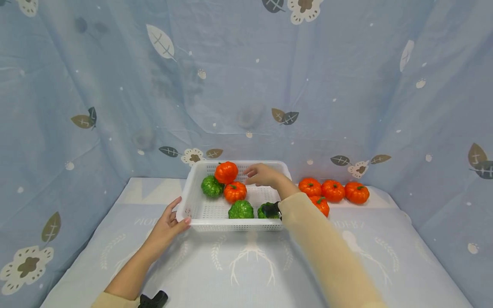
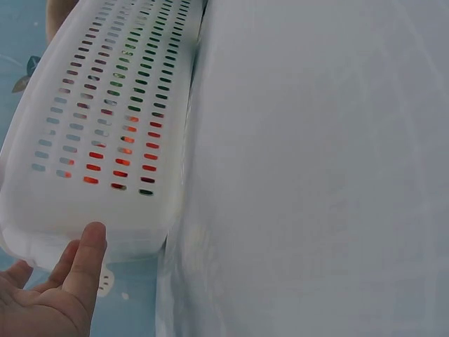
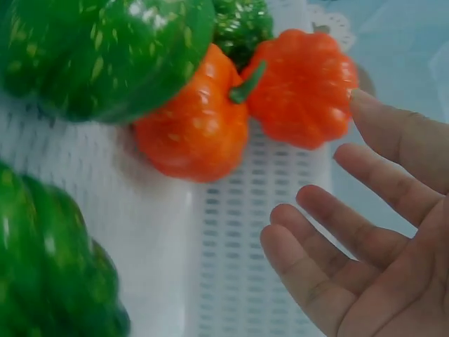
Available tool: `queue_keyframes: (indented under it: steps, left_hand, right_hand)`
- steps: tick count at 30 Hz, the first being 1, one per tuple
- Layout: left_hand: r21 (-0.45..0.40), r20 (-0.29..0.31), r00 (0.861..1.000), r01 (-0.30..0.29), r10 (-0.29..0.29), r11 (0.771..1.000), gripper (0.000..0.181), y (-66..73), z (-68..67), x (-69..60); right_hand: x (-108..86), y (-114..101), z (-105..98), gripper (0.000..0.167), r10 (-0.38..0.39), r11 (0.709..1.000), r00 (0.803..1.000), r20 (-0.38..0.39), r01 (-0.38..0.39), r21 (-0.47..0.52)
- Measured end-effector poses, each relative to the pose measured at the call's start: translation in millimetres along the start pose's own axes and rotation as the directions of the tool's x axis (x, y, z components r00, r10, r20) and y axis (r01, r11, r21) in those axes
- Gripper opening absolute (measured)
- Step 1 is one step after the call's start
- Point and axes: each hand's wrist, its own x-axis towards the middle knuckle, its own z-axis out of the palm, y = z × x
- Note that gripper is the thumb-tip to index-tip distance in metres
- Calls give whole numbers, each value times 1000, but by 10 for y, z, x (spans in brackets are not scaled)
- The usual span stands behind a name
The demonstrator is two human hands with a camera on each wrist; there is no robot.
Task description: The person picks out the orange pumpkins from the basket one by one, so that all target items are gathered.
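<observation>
Five pumpkins [image 1: 240,209] in a white basket [image 1: 215,222] on a pale worktop [image 1: 250,278].
Nearest, the left hand [image 1: 168,223] touches the basket's near left corner, fingers spread. Behind the front rim, two green pumpkins have hidden bottoms; a dark wrist device [image 1: 271,209] covers part of the right one. The right hand [image 1: 263,175] hangs over the basket, fingers apart; whether its thumb touches the rear orange pumpkin [image 1: 226,172] cannot be told. Beside that lie another orange pumpkin [image 1: 235,192] and a third green one [image 1: 211,187]. Right of the basket, four orange pumpkins [image 1: 356,193] show, one partly behind the sleeve [image 1: 327,244].
</observation>
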Motion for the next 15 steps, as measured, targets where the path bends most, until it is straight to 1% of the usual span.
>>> queue_keyframes:
  steps: [4,9,15]
  left_hand:
    - [13,-2,1000,-2,2,1000,89,1,2,2]
    - [19,-7,1000,-4,4,1000,89,10,5,0]
    - [18,0,1000,-2,2,1000,89,11,3,-16]
  right_hand:
    - [128,80,89,46,20,998,1000,12,-21,57]
    - [221,129,160,46,58,992,998,26,-60,109]
    - [311,212,216,46,93,989,995,25,-95,114]
